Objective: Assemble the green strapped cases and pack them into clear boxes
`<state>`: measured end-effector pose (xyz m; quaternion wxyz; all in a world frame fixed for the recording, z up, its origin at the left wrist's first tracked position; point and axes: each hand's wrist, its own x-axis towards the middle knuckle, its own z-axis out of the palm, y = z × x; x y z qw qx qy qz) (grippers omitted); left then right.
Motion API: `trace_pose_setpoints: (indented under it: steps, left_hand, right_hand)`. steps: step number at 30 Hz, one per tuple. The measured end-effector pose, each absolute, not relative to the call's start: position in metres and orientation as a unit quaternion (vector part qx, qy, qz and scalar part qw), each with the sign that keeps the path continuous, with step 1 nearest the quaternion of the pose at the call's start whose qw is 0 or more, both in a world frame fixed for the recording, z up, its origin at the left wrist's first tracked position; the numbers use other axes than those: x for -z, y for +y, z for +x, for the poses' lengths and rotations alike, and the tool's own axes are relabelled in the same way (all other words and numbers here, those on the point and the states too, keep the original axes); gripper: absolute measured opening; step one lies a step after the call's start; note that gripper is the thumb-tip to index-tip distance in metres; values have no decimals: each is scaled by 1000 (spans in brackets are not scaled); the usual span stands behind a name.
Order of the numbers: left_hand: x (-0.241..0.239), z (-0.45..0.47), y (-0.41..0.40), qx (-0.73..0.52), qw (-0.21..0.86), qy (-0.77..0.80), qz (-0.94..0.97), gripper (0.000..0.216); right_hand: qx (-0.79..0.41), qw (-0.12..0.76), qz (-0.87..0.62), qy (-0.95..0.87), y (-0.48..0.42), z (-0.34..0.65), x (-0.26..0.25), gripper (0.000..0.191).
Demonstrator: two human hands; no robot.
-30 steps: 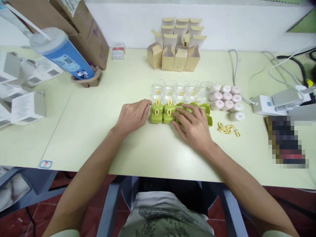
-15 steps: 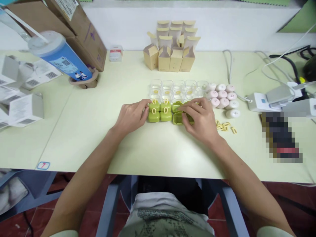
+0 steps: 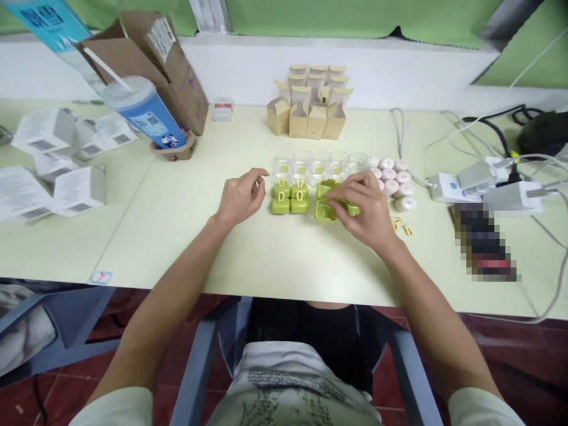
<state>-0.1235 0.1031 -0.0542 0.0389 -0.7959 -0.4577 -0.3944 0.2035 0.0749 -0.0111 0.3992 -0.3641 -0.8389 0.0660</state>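
Green pieces [image 3: 281,206] topped with yellow loops [image 3: 281,196] stand in a block of four on the surface [image 3: 275,254]. Just left of them, our left hand [image 3: 242,196] has its fingers loosely curled; our right hand [image 3: 364,207] is over open green shells [image 3: 324,211], fingers close together. We cannot tell whether either hand holds anything.

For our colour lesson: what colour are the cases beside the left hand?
The cases are yellowish green, clearest in the head view.
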Motion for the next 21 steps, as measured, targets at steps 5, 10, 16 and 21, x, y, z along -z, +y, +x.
trace_pose_setpoints:
  steps: [5,10,16,21]
  left_hand:
    - [60,-120,111,441,60,-461,-768,21]
    - [63,-117,117,458,58,-486,-742,17]
    - [62,-120,115,480,36,-486,-730,13]
    - [57,-121,112,501,72,-474,-721,15]
  right_hand:
    - [-140,396,-270,-866,43,200,5,12]
    - [-130,339,-214,-907,18,182,30,13]
    - [-72,335,-272,-899,16,191,28,17]
    - [71,349,-453,-817,4,261,26,16]
